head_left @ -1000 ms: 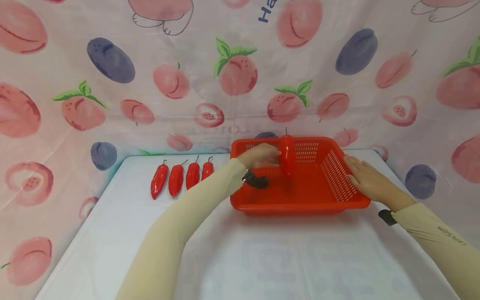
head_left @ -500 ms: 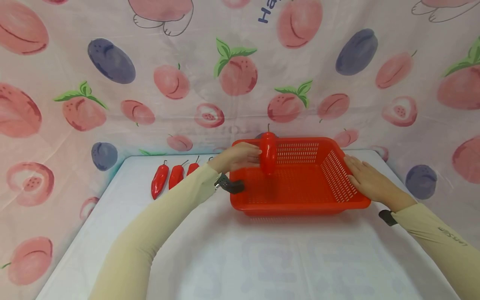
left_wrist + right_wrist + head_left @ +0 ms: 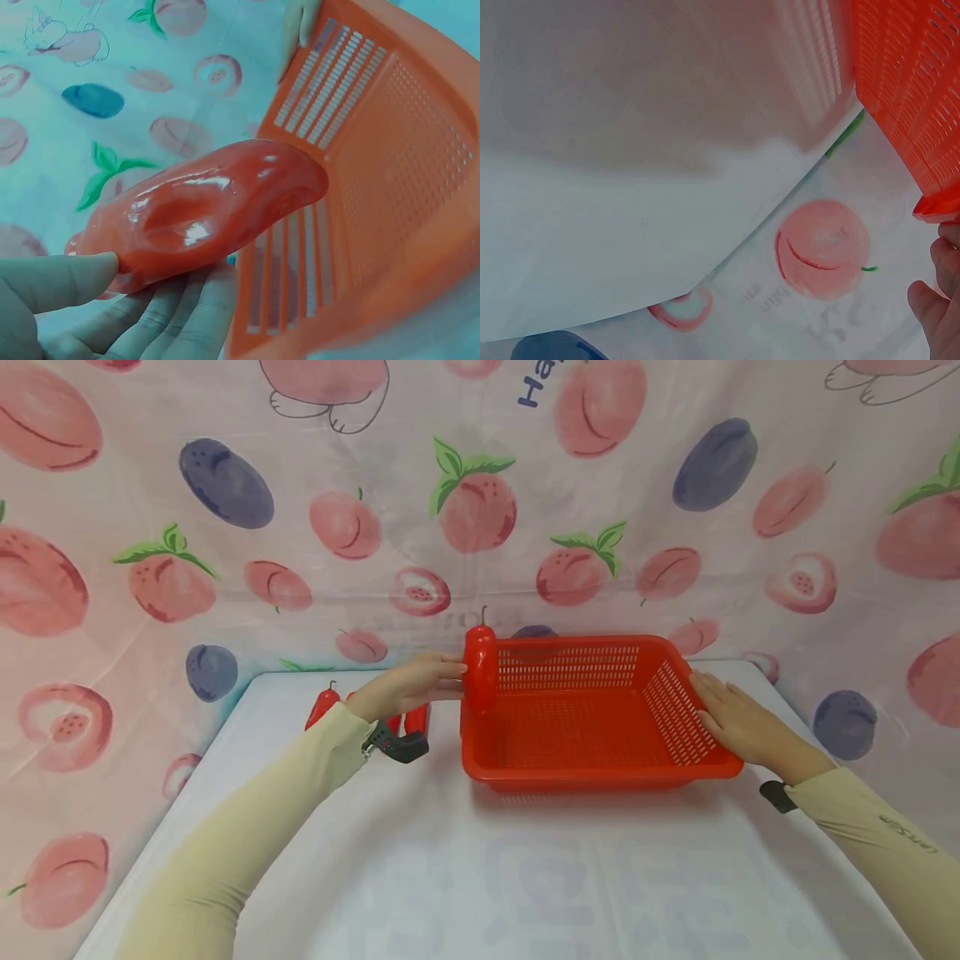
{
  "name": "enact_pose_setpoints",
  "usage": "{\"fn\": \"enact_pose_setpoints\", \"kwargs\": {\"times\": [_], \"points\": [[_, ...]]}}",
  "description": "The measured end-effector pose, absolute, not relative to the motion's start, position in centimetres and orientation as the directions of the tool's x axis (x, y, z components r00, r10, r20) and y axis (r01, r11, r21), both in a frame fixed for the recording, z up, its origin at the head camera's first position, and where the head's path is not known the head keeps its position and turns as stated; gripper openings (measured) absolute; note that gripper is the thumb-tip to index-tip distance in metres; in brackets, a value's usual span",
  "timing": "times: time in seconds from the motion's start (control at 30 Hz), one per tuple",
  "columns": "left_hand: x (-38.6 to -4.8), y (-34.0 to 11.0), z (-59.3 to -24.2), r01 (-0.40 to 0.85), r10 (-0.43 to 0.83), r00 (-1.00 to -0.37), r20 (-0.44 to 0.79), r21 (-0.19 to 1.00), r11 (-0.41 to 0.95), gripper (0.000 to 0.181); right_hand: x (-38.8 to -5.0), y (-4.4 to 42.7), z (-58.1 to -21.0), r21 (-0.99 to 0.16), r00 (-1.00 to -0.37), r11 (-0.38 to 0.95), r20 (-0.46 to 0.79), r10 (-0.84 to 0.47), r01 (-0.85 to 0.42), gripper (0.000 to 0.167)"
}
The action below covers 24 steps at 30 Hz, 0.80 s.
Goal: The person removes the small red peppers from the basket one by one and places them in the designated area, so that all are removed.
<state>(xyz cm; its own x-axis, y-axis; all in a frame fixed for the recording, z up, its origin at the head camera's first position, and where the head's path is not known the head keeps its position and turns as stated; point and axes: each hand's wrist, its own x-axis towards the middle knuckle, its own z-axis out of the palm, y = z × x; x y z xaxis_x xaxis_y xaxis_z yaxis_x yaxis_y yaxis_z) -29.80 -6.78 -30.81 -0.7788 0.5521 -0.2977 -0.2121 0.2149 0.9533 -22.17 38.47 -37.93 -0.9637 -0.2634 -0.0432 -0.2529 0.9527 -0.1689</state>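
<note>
My left hand [image 3: 411,683] pinches a glossy red pepper [image 3: 481,667] between thumb and fingers. The pepper is upright, stem up, at the left rim of the red plastic basket [image 3: 600,773]. In the left wrist view the thumb lies on one side of the pepper [image 3: 202,210] and the fingers beneath it, with the slotted basket [image 3: 405,142] beyond. My right hand [image 3: 738,718] rests with straight fingers on the basket's right rim. The right wrist view catches only its fingers [image 3: 946,262] at the basket's edge.
Several red peppers [image 3: 416,720] lie on the white table [image 3: 540,877] to the left, partly hidden by my left hand and sleeve. A fruit-print cloth [image 3: 480,585] hangs behind the table's back edge.
My left hand has moved left with the pepper, from over the middle of the basket to its left rim, now covering some of the loose peppers. The right hand has stayed put.
</note>
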Motion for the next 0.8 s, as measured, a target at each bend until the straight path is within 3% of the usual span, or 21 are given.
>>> {"fn": "enact_pose_setpoints", "kwargs": {"times": [0.23, 0.8], "points": [[-29.4, -11.0, -30.5, -0.171, 0.531, -0.803, -0.270, 0.959, 0.228, 0.045, -22.3, 38.7, -38.0, -0.164, -0.963, 0.953, -0.045, -0.267, -0.257, 0.066], [-29.3, -20.3, -32.3, -0.241, 0.348, -0.879, -0.326, 0.933, 0.265, 0.058, -22.1, 38.6, -37.9, -0.156, -0.960, 0.950, -0.030, -0.277, -0.269, 0.064]]}}
